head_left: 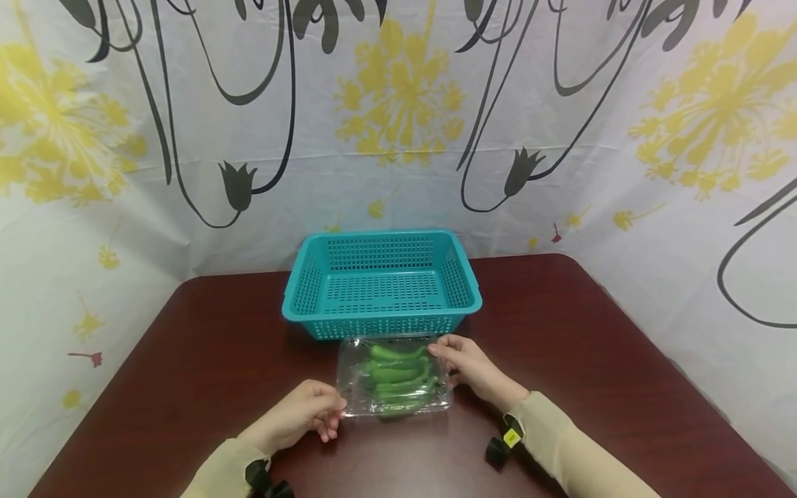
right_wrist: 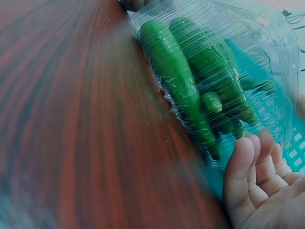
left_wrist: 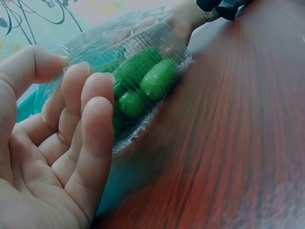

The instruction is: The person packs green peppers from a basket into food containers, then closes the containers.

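Note:
A clear plastic box [head_left: 355, 373] with a ridged wall sits at the middle of the dark table, just in front of the teal basket. Several long green peppers [head_left: 395, 375] lie inside it, smooth and shiny in both wrist views. At the box's near left corner my left hand [head_left: 305, 413] pinches its edge between thumb and forefinger, the other fingers curled below. My right hand [head_left: 470, 366] grips the right side, thumb on top. In the right wrist view several fingertips [right_wrist: 240, 152] rest against the box, and the thumb is mostly out of frame.
A teal plastic basket [head_left: 382, 325] with perforated walls stands behind the box, with nothing in it. The reddish-brown table [head_left: 205, 360] ends at a white patterned cloth [head_left: 405, 194] hung at the back and sides.

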{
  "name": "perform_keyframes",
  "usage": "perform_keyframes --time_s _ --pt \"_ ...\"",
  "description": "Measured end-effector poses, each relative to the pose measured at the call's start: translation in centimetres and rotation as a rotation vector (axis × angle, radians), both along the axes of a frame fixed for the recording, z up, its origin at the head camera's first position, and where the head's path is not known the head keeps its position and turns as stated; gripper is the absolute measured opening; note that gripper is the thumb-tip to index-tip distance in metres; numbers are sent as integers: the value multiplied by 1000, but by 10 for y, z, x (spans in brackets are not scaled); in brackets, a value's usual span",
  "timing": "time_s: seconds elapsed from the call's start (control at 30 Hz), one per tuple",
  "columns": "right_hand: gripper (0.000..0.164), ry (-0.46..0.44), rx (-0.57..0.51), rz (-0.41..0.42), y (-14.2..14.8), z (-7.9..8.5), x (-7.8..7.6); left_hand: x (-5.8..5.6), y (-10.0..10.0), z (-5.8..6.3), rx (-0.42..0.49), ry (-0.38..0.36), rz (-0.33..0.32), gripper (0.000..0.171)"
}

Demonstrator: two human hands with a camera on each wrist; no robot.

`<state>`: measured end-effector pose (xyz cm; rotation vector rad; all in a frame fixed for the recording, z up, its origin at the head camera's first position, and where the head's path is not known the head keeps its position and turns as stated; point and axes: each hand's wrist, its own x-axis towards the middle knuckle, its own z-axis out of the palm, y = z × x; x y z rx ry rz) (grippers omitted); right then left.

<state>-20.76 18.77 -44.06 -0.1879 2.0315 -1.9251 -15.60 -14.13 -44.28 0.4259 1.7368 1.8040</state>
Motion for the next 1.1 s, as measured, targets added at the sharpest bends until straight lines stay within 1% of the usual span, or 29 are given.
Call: perform_keyframes --time_s 0.33,0.5,0.67,0.83,0.9,0.97,1.1 --pt "32 -1 3 2 -3 0 0 2 -2 1 14 7 15 21" --pt "34 0 7 3 -4 0 0 3 -1 1 5 -2 34 20" --pt "36 13 10 17 -3 1 1 2 -1 2 1 7 50 20" --pt "39 -6 0 44 -1 1 -1 2 0 1 6 12 76 20" --pt "40 -16 -3 87 3 1 0 1 1 1 7 9 88 20" --pt "44 -14 5 177 8 1 1 1 2 0 5 6 95 20" --pt "50 15 15 450 18 3 3 0 2 1 -3 7 102 21"
